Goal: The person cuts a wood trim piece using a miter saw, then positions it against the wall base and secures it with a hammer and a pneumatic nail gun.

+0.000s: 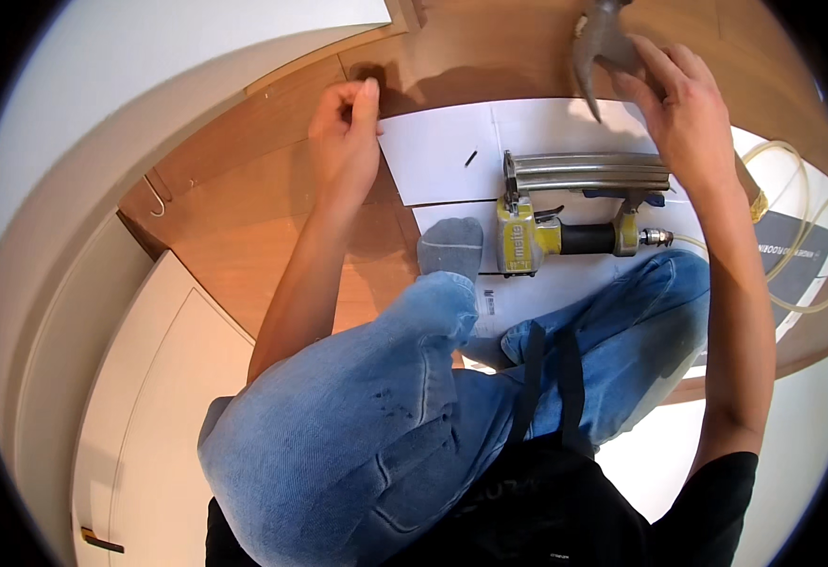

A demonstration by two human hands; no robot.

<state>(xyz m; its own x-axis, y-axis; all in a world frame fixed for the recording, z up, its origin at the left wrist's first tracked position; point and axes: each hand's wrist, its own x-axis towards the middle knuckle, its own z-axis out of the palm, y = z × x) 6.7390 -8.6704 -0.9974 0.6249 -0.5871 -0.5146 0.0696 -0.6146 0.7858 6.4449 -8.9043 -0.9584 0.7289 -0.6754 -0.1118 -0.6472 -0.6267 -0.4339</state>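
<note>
While gripping a claw hammer [610,45] in the right hand [688,113], holding the left hand [343,132] curled beside white sheets [433,142]

Grips the hammer close to its head, with right thumb and fingers closed around it, at the top of the view and by the far edge of the sheets. Points the curved claw back toward the body, with its tip over the sheets; cannot tell whether touching or raised. Holds the left hand well apart from the hammer, just beside the sheets' upper left corner, with fingers bent inward and thumb close against the index finger. Cannot tell from this angle about anything pinched there.

Has a yellow nail gun [518,236] with a black grip lying on the sheets, nearer the body than the hammer, with its long metal magazine on the far side. Has a short dark strip [470,159] lying left of the magazine. Shows a pale hose [804,184] looping at the far right.

Rests a foot in a grey sock [450,248] just left of the nail gun, below a bent knee in blue jeans [329,397]. Shows a brown wood floor [272,217] at left, and a white door [163,397] with a dark handle [104,542] at lower left.
</note>
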